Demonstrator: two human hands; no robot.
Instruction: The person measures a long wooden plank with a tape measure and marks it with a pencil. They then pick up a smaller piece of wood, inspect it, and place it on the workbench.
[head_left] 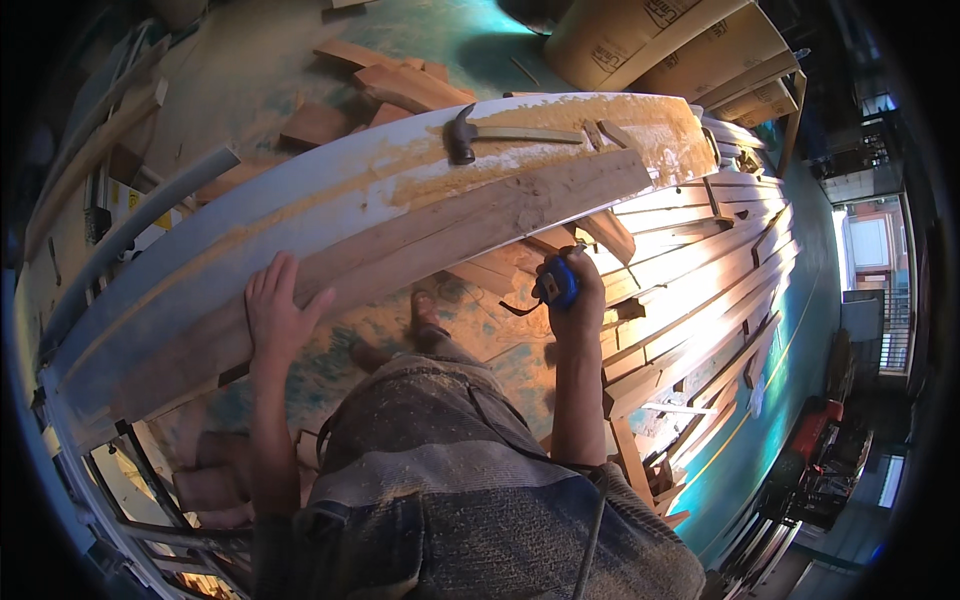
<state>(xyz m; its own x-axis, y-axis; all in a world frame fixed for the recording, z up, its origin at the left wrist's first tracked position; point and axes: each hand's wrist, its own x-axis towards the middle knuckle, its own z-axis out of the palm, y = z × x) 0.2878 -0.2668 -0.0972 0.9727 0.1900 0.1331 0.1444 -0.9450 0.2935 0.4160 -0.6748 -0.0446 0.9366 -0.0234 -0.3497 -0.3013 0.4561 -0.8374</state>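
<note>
A long wooden plank (440, 232) lies along the near edge of a pale, sawdust-covered workbench (240, 222). My left hand (277, 318) rests flat on the plank, its fingers stretched out and the thumb apart. In my right hand (582, 305) is a blue tape measure (557, 283), held just off the near side of the bench, with a dark strap hanging from it. No drawn-out blade shows. Across the bench, beyond the plank, lies a claw hammer (464, 137) with a wooden handle. Small wood offcuts (613, 133) sit by the handle's end.
Long boards (700, 290) are stacked to the right, close to my right arm. Wood offcuts (400, 82) litter the floor past the bench. Large cardboard drums (640, 45) stand at the far right. A red machine (808, 440) is further right. Metal framing (150, 480) stands at lower left.
</note>
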